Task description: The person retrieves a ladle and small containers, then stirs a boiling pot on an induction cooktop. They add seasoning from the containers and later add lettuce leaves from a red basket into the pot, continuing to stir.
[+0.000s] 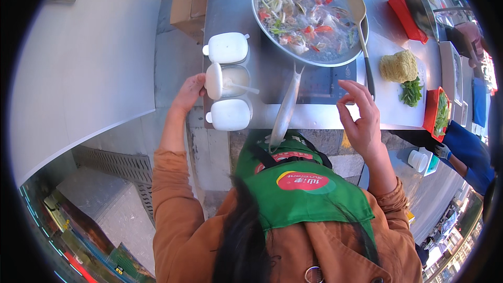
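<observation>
My left hand (191, 93) grips the edge of a raised white lid (214, 81) on the middle seasoning jar (235, 74). Pale granules and a small white spoon (245, 87) show inside that jar. Lidded seasoning jars stand on either side of it, a far one (228, 48) and a near one (230, 115). My right hand (360, 116) hovers over the counter's front edge, fingers bent and apart, with nothing visible in it. Beyond it, a frying pan (310, 15) of bubbling broth with red and green pieces sits on an induction cooktop (326, 86).
The pan's handle (285, 110) juts over the front edge. A spatula (358, 11) leans across the pan's rim. On a white cutting board (387, 106) lie a dry noodle block (399, 66) and green leaves (411, 92). Beside a red basket (431, 112), another person's gloved hand (443, 151) shows.
</observation>
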Demonstrator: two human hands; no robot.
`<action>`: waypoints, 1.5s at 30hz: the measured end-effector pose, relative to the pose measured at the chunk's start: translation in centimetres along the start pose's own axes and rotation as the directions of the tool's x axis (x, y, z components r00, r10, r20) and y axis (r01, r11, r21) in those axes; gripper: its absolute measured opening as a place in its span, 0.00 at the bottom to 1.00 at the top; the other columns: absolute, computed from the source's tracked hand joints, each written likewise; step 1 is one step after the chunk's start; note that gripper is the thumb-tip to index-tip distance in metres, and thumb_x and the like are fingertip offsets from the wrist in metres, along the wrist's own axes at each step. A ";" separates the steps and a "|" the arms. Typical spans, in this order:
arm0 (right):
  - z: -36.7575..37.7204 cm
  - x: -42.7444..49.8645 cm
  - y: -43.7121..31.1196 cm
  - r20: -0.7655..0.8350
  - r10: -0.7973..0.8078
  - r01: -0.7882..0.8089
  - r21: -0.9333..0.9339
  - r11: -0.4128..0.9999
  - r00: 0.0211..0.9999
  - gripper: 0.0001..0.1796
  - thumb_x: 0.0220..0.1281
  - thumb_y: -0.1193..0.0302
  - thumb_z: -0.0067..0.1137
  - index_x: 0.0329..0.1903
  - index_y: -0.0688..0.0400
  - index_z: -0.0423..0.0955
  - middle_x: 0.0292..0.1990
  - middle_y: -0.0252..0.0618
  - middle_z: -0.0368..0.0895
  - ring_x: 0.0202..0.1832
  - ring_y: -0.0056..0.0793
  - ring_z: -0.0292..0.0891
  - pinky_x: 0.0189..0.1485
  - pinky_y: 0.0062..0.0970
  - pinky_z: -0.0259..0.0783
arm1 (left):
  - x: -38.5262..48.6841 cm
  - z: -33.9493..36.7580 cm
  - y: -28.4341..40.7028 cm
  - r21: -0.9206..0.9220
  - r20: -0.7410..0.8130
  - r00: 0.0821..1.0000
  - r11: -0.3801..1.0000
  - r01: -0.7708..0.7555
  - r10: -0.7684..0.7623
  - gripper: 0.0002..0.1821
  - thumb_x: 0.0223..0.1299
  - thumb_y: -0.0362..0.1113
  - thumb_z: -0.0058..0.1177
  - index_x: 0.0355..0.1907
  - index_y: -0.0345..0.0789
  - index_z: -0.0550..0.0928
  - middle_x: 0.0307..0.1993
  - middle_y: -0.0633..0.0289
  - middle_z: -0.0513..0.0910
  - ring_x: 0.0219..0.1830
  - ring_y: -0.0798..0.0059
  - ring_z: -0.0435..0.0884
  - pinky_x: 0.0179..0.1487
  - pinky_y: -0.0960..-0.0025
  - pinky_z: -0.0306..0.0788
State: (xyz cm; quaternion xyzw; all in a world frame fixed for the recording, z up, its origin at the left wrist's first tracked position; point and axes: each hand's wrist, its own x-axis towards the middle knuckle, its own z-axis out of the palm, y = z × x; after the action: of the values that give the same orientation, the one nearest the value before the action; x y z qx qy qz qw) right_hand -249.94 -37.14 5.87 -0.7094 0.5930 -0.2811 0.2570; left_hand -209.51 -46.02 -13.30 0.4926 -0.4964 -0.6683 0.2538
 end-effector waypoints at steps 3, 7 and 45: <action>0.7 0.2 -0.9 0.021 -0.004 0.003 0.026 1.000 1.000 0.25 0.56 0.86 0.58 0.58 0.63 0.72 0.53 0.48 0.76 0.36 0.30 0.79 0.45 0.29 0.74 | 0.0 -0.2 1.3 0.079 0.052 0.998 0.997 0.023 -0.027 0.30 0.68 0.65 0.47 0.36 0.35 0.80 0.28 0.72 0.71 0.28 0.85 0.65 0.34 0.79 0.62; 0.6 -0.3 -1.3 -0.001 -0.006 0.006 -0.010 1.000 1.000 0.24 0.56 0.85 0.58 0.57 0.63 0.73 0.51 0.48 0.77 0.37 0.31 0.79 0.48 0.31 0.74 | 0.5 -0.1 0.6 0.522 -0.213 0.906 0.827 -0.211 0.365 0.31 0.70 0.62 0.46 0.42 0.31 0.78 0.40 0.63 0.73 0.30 0.78 0.69 0.38 0.75 0.68; 2.4 2.5 -5.7 -0.168 0.078 -0.029 0.277 0.960 0.983 0.30 0.55 0.70 0.71 0.58 0.61 0.66 0.42 0.43 0.76 0.36 0.31 0.74 0.39 0.30 0.74 | -1.1 7.9 13.1 0.111 -0.014 0.819 0.815 -0.569 0.574 0.33 0.62 0.70 0.49 0.30 0.36 0.74 0.27 0.75 0.67 0.31 0.89 0.64 0.36 0.81 0.58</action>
State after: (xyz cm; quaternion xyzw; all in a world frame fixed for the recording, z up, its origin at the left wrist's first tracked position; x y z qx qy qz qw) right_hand -243.96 -38.58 8.34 -0.6230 0.5881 -0.4152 0.3062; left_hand -218.21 -46.75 -0.73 0.3486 -0.6487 -0.5234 0.4286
